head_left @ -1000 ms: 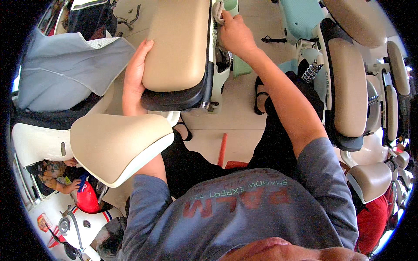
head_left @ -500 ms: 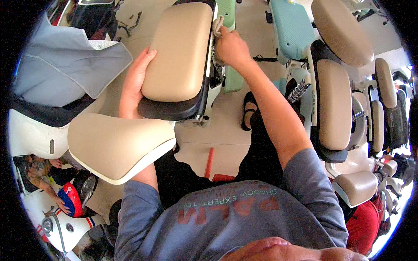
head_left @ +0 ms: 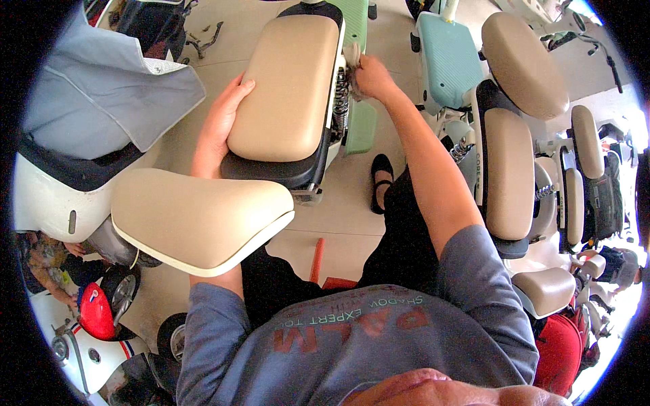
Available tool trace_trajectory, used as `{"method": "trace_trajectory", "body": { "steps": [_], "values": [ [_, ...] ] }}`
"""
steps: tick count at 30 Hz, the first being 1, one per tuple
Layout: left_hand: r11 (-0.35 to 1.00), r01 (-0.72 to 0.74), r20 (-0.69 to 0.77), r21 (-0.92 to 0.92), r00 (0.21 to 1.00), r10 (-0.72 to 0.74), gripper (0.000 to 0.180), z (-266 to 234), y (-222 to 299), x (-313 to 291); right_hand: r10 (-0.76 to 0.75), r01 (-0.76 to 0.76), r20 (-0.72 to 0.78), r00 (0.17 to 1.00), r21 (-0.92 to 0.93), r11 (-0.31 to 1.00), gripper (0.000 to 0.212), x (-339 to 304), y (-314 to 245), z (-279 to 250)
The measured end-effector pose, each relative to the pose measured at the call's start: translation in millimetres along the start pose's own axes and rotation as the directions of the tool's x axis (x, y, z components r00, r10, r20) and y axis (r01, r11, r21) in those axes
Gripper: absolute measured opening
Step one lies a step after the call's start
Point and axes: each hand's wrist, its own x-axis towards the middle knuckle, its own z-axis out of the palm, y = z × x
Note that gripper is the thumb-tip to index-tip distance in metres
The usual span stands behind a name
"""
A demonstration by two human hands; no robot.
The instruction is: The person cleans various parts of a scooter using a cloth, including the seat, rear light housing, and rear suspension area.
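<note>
My left hand (head_left: 227,115) grips the left edge of a long tan scooter seat (head_left: 284,88), thumb on its side and the other fingers partly hidden. The seat rests on a black base (head_left: 271,172). Along the seat's right side, my right hand (head_left: 374,76) is closed around a pale cloth (head_left: 352,54), close to a coil-spring shock absorber (head_left: 340,101). A green footboard (head_left: 362,128) lies beyond the spring. Nearer me, a wide tan saddle with a white rim (head_left: 196,216) covers part of my left forearm.
To the right stand more scooters, one with a light-blue footboard (head_left: 450,61) and several with tan seats (head_left: 509,176). A grey cover (head_left: 108,95) drapes a white scooter at left. Another person's arm (head_left: 51,274) is near a red rounded object (head_left: 96,312). A red bar (head_left: 317,260) lies between my legs.
My right hand and the cloth have shifted slightly toward me along the seat's right side. The view has moved a little. My left hand keeps its hold on the seat.
</note>
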Motion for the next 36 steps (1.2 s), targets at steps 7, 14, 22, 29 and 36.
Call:
{"method": "trace_trajectory", "body": {
  "steps": [7,14,22,29,36],
  "values": [
    [0.998,0.016,0.003,0.068,1.0,-0.016,0.051,-1.3,3.7,3.5,0.009,0.017,0.271,0.963,-0.094,0.995,0.028,15.5,32.6,45.5],
    [0.992,0.093,-0.092,0.09,0.992,-0.085,0.049,5.2,9.1,2.3,0.07,-0.03,0.319,0.945,-0.127,0.991,0.028,-3.9,24.4,31.6],
    [0.973,0.219,-0.122,-0.067,0.967,-0.226,0.042,8.2,13.4,-2.7,0.046,-0.064,0.087,0.995,0.223,0.973,0.026,-2.5,18.5,28.7],
    [0.941,0.303,-0.158,-0.151,0.932,-0.326,0.041,13.5,12.2,-4.5,0.091,0.002,0.508,0.856,-0.179,0.984,0.032,-37.1,38.4,54.2],
    [0.93,0.337,-0.139,-0.146,0.924,-0.356,0.042,14.4,14.3,-4.8,0.11,-0.16,0.144,0.983,0.407,0.899,0.031,-21.1,27.7,44.6]
  ]
}}
